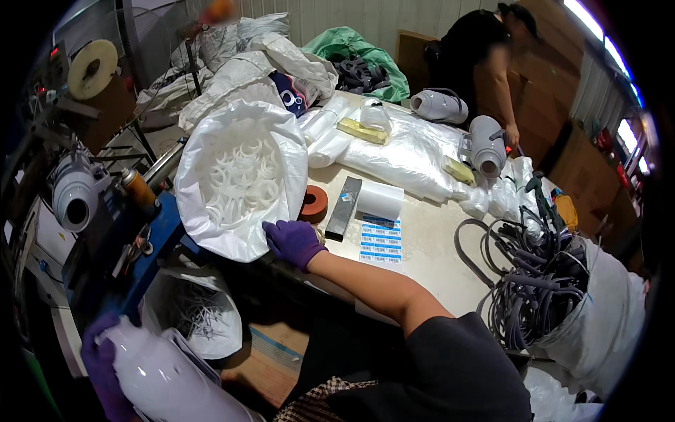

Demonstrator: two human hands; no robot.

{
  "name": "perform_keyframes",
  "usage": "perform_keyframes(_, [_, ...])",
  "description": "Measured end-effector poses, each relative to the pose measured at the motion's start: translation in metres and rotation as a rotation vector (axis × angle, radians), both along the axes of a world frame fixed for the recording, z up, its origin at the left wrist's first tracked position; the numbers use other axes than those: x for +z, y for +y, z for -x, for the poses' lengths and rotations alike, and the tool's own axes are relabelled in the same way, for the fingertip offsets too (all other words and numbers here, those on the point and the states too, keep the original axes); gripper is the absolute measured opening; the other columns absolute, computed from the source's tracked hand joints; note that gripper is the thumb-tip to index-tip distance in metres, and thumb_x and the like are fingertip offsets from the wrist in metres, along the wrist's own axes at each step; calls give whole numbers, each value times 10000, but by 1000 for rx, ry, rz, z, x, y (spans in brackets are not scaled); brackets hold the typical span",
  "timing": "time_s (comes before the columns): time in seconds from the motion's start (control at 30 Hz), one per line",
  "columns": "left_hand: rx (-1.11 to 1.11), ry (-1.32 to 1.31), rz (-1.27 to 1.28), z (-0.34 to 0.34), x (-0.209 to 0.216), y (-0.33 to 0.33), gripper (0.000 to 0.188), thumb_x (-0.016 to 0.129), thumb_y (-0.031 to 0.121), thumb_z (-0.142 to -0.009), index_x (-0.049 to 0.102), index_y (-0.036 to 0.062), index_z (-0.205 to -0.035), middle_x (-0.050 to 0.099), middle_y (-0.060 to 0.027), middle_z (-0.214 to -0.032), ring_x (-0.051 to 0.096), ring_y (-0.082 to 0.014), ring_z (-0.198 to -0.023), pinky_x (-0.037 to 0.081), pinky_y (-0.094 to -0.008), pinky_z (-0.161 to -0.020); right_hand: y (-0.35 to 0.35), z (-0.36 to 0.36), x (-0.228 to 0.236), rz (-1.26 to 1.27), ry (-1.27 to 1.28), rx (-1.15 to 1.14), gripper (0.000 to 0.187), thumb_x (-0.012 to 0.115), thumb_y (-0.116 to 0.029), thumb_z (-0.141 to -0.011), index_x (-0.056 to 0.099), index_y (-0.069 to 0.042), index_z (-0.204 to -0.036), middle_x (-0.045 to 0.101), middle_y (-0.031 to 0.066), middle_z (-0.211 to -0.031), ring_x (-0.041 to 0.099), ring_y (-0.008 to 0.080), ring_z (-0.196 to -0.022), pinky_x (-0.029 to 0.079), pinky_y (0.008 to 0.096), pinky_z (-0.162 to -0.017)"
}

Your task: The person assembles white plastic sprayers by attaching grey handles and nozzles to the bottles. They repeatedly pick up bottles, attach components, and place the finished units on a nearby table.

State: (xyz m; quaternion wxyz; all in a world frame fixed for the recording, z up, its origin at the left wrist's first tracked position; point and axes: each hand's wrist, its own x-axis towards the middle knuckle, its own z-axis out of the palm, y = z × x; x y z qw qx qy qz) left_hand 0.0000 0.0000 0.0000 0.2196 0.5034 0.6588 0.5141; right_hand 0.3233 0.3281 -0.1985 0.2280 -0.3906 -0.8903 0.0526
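Observation:
At the lower left my left hand point(105, 366), in a purple glove, is wrapped round the end of a glossy pale grey flask body point(176, 380), which lies tilted and runs off the lower edge. My right hand point(294, 244), also purple-gloved, has its fingers curled over the near right rim of a white woven bag point(290, 190). Many translucent white plastic rings point(242, 179) fill that bag. Just beyond my right hand are a brown-red tape roll point(313, 204) and a dark grey bar-shaped block point(344, 209).
A label sheet point(381, 240) lies on the table point(436, 260). Bundled grey straps point(527, 288) stick out of a sack at right. Finished-looking grey flasks point(486, 148) stand farther back, near another person point(467, 63). A blue machine point(151, 260) and a bag of white strips point(200, 313) are at left.

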Motion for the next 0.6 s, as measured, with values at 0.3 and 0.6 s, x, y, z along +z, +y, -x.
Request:
perform_keyframes(0.3, [305,-558,-136,11,-111,3,337,614,319,-995,651,13,-1134,670,-85,-1046,646,-180,-944,528,-331,-869,-58,-209,59,-372,37,-253,404,704,-213,-818,687,-125,-1212,675,124,-895,655,331,-850,509,462,-781])
perform_keyframes(0.6, [9,-543,-27,5,-144,64,295,562,287,-1021,687,31,-1097,695,-77,-980,672,-175,-907,547,-323,-810,-122,-446,0,39,-157,-869,174,628,-245,-938,629,-72,-957,650,184,-906,640,409,-913,503,531,-797])
